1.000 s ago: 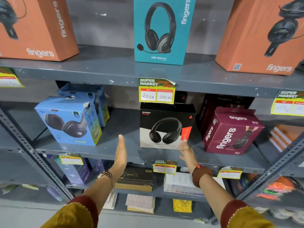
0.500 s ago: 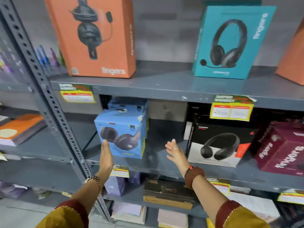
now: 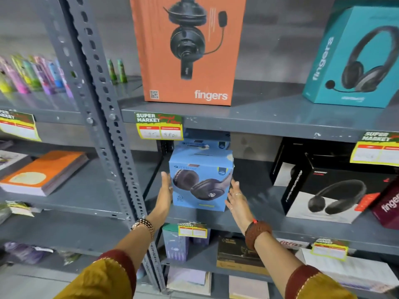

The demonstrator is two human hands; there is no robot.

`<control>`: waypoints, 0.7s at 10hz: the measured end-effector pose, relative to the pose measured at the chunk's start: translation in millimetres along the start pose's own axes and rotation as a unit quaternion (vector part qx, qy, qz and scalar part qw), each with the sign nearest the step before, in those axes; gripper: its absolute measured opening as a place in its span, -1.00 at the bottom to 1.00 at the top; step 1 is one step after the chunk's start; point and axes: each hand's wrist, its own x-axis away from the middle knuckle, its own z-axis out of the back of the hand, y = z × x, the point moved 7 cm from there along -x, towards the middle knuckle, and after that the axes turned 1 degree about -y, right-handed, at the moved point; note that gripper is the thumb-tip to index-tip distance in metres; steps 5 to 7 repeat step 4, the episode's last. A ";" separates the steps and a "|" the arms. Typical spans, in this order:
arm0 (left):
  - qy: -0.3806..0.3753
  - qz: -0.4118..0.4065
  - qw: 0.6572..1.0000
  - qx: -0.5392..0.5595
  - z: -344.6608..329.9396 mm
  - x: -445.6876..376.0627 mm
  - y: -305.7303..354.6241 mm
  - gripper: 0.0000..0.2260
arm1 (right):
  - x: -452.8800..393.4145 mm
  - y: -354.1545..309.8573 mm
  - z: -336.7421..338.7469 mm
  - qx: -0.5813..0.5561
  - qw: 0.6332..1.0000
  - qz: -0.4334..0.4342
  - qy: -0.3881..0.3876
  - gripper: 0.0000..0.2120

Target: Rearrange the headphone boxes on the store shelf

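Note:
A light blue headphone box (image 3: 200, 180) stands on the middle shelf (image 3: 254, 221), with a second blue box (image 3: 205, 144) behind it. My left hand (image 3: 165, 194) lies flat against the box's left side. My right hand (image 3: 237, 198) is pressed to its right side, fingers spread. A black and white headphone box (image 3: 328, 190) stands to the right, and a maroon box (image 3: 388, 206) is at the right edge. On the upper shelf are an orange box (image 3: 187, 50) and a teal box (image 3: 354, 57).
A grey perforated upright post (image 3: 103, 117) stands just left of my left hand. Yellow price tags (image 3: 159, 127) hang on the shelf edges. Notebooks (image 3: 43, 171) and coloured markers (image 3: 32, 74) fill the left bay. Boxes and books (image 3: 239, 253) lie on the lower shelf.
My view has swung left and closer. Both hands have moved from the black box area to the blue box and closed in on its two sides.

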 end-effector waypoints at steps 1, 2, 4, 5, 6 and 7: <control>-0.018 -0.011 1.000 0.005 -1.4 -0.7 -0.3 -0.43 | -7.0 3.6 0.2 -0.004 1.000 0.003 0.009 -0.42; -0.033 0.004 0.999 -0.009 -1.8 -1.2 0.4 -0.40 | -10.1 0.1 -2.2 -0.007 1.000 0.004 0.012 -0.43; -0.048 -0.006 0.999 -0.024 -2.5 0.3 -1.8 -0.46 | -9.3 -0.7 -1.0 -0.015 0.999 0.015 0.028 -0.48; -0.048 -0.006 0.999 -0.024 -2.5 0.3 -1.8 -0.46 | -9.3 -0.7 -1.0 -0.015 0.999 0.015 0.028 -0.48; -0.048 -0.006 0.999 -0.024 -2.5 0.3 -1.8 -0.46 | -9.3 -0.7 -1.0 -0.015 0.999 0.015 0.028 -0.48; -0.048 -0.006 0.999 -0.024 -2.5 0.3 -1.8 -0.46 | -9.3 -0.7 -1.0 -0.015 0.999 0.015 0.028 -0.48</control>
